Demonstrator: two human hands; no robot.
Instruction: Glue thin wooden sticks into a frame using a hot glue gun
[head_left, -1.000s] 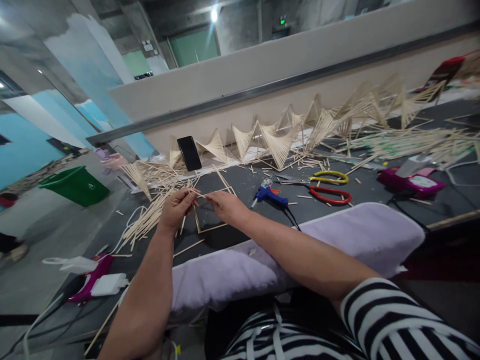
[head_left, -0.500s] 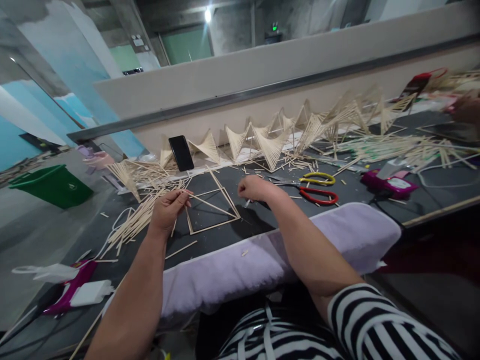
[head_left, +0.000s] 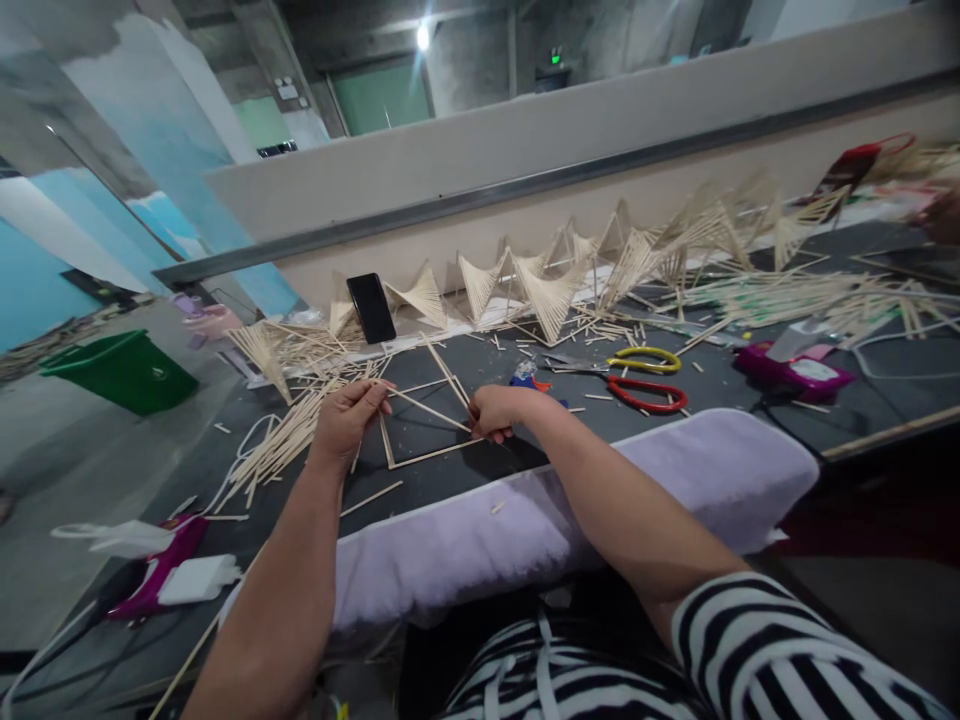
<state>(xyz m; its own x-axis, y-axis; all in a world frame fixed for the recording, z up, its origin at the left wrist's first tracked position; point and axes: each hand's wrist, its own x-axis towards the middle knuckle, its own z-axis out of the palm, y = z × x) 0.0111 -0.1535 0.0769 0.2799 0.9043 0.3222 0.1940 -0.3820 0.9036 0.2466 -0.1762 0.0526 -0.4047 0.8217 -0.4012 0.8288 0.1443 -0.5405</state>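
Observation:
My left hand [head_left: 351,415] is closed, with thumb and fingers pinching the end of a thin wooden stick [head_left: 427,408]. That stick slants across a frame of thin wooden sticks [head_left: 431,457] on the dark table. At the frame's right corner my right hand [head_left: 493,412] is closed, its fingertips pinched on the sticks where they meet; the joint itself is mostly hidden. Just behind the right hand lies a small blue and orange object [head_left: 527,377] with a clear top, partly covered. Scissors [head_left: 611,372] with one yellow and one red handle rest to its right.
Loose sticks [head_left: 281,435] are heaped at left. Fan-shaped stick models [head_left: 547,290] line the partition, near a propped phone [head_left: 370,308]. Purple power strips [head_left: 795,370] stand at both sides. A lilac padded cushion [head_left: 525,535] edges the table; a green bin [head_left: 120,372] stands beyond.
My right hand has come down and left onto the frame's right corner; the small white piece below its fingers no longer shows. The blue and orange object has come into view. My left hand keeps its pinch.

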